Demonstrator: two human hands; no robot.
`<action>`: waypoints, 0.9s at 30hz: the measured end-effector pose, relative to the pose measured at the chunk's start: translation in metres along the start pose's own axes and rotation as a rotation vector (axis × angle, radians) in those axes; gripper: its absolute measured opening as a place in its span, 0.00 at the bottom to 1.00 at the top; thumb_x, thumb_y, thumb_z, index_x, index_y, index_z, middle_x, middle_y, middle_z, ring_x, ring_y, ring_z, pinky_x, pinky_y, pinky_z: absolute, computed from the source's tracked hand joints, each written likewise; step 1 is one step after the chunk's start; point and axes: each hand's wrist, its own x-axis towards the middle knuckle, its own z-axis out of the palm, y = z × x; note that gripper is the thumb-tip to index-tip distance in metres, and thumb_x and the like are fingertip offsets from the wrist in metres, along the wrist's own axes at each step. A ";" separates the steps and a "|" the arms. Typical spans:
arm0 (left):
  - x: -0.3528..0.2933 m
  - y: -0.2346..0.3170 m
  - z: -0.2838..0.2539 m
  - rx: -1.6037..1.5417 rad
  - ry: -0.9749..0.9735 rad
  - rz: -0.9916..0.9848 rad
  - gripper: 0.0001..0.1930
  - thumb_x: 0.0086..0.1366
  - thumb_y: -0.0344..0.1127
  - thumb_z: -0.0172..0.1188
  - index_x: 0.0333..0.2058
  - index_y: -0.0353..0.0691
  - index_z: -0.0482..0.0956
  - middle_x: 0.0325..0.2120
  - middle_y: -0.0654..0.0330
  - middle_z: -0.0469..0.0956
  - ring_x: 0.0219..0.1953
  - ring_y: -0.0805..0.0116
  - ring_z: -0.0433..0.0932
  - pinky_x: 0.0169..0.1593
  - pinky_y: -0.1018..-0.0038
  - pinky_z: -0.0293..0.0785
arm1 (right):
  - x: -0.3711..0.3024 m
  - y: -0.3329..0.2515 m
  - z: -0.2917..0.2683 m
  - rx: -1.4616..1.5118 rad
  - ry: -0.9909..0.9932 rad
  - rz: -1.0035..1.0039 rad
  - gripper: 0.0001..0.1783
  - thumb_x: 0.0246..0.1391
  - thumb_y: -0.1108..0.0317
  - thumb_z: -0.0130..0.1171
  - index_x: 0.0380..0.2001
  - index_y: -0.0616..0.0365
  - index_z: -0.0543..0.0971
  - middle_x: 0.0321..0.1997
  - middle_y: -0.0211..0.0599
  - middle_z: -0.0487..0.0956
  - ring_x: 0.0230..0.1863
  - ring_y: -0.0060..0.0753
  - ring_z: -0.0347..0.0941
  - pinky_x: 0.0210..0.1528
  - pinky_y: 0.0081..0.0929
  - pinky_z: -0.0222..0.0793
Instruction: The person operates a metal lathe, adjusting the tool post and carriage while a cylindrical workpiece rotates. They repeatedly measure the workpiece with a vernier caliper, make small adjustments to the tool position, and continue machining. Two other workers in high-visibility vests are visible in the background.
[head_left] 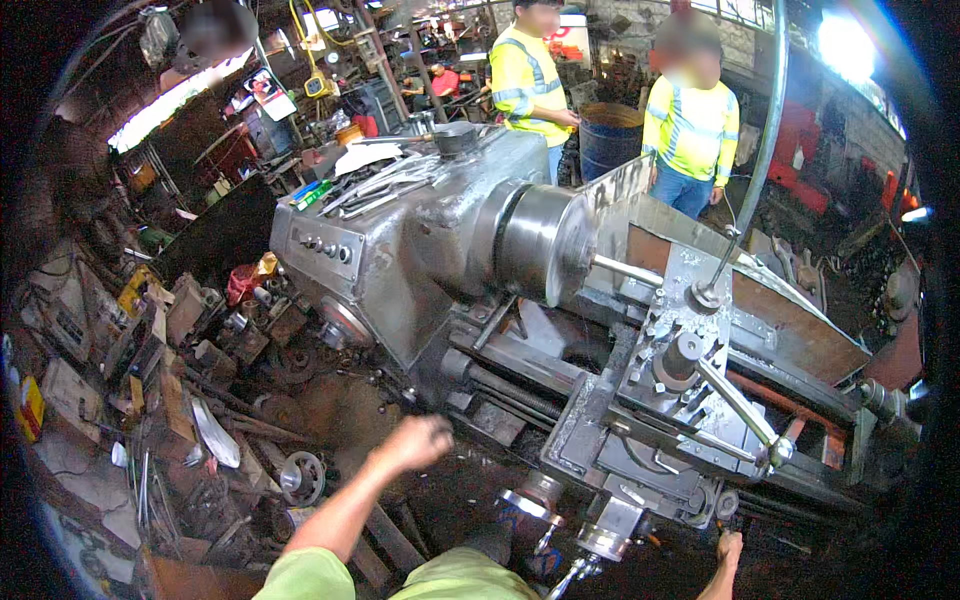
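Observation:
In front of me stands a metal lathe. Its large shiny chuck [545,245] grips a round steel bar [628,269] that reaches toward the tool post [684,358]. My left hand [418,444] is closed, left of the carriage and beside the lathe bed. Something dark shows at its fingers, too unclear to name. At the lower right my right hand [731,546] is closed just below a small round knob [727,503] on the carriage's front. What it grips is hidden. A long-handled clamp lever [735,405] sticks out from the tool post. Metal chips lie around the tool post.
Handwheels [530,506] jut from the carriage toward me. Loose tools [385,185] cover the headstock. Scrap parts and a loose handwheel [302,478] crowd the floor at left. Two people in yellow high-visibility shirts [690,130] stand behind the lathe, near a blue drum [610,145].

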 end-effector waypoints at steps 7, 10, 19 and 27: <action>0.098 -0.006 -0.222 0.200 0.885 0.164 0.15 0.63 0.40 0.58 0.39 0.32 0.80 0.35 0.41 0.80 0.41 0.43 0.78 0.46 0.54 0.74 | -0.027 -0.044 -0.083 0.189 0.187 -0.205 0.33 0.56 0.52 0.55 0.53 0.74 0.71 0.54 0.67 0.74 0.60 0.62 0.69 0.60 0.46 0.64; 0.154 -0.023 -0.284 0.449 1.042 0.295 0.12 0.62 0.37 0.58 0.40 0.35 0.80 0.39 0.44 0.78 0.43 0.45 0.76 0.49 0.56 0.72 | -0.092 -0.108 -0.165 0.498 0.516 -0.450 0.26 0.63 0.56 0.52 0.54 0.70 0.74 0.51 0.58 0.79 0.51 0.52 0.76 0.55 0.39 0.68; 0.234 -0.072 -0.343 0.481 0.606 0.445 0.13 0.57 0.31 0.61 0.39 0.29 0.80 0.42 0.41 0.74 0.48 0.41 0.73 0.54 0.56 0.68 | -0.310 -0.289 -0.267 0.729 0.747 -0.705 0.18 0.63 0.61 0.55 0.46 0.66 0.80 0.41 0.42 0.83 0.41 0.31 0.78 0.47 0.28 0.71; 0.272 -0.113 -0.362 -0.070 0.737 0.500 0.13 0.70 0.37 0.52 0.44 0.31 0.73 0.42 0.53 0.76 0.45 0.66 0.71 0.51 0.71 0.67 | -0.324 -0.330 -0.251 0.188 0.852 -0.482 0.18 0.58 0.52 0.59 0.29 0.56 0.85 0.26 0.46 0.81 0.29 0.49 0.79 0.33 0.38 0.72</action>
